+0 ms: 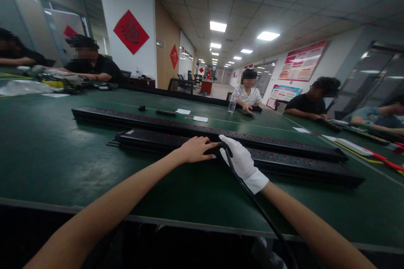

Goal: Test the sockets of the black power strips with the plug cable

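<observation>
At 5 o'clock in my feed, the gloved right hand (240, 159) is curled closed around the upper end of a black cable (243, 184), which trails off toward 5 o'clock. I see the bare left hand (195, 149) half open over the near power strip (151, 138), thumb and index finger apart, gripping nothing visible to me. That strip stretches from 9 to 4 o'clock; the far power strip (126, 118) lies just beyond, toward 12.
</observation>
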The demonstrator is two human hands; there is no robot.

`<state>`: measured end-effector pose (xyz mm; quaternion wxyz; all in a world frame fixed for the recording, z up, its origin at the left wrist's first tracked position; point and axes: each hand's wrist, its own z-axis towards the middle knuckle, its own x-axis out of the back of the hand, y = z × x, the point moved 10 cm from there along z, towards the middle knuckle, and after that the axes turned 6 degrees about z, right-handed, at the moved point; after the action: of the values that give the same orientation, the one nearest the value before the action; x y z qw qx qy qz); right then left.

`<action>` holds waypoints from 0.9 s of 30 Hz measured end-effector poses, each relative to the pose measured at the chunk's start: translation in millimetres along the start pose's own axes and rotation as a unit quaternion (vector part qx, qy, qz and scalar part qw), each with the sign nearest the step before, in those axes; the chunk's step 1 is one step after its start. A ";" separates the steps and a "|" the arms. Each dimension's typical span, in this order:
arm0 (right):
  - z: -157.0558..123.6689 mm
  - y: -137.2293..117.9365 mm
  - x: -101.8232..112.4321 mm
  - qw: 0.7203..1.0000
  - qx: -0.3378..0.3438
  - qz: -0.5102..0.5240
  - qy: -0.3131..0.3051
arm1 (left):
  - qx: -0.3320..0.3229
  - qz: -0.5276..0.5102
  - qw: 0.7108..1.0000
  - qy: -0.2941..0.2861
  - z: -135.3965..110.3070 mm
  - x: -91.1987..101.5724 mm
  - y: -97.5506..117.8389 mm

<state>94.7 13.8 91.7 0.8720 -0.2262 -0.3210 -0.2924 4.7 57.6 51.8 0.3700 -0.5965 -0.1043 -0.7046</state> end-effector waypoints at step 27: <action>4.1 -0.9 -0.5 0.999 0.007 -0.031 -0.022 | 0.021 0.013 1.000 0.018 -2.0 3.0 -6.7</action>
<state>92.0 15.7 94.4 0.8565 -0.2168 -0.3492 -0.3123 -1.2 60.0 56.1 0.3932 -0.5770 -0.1042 -0.7083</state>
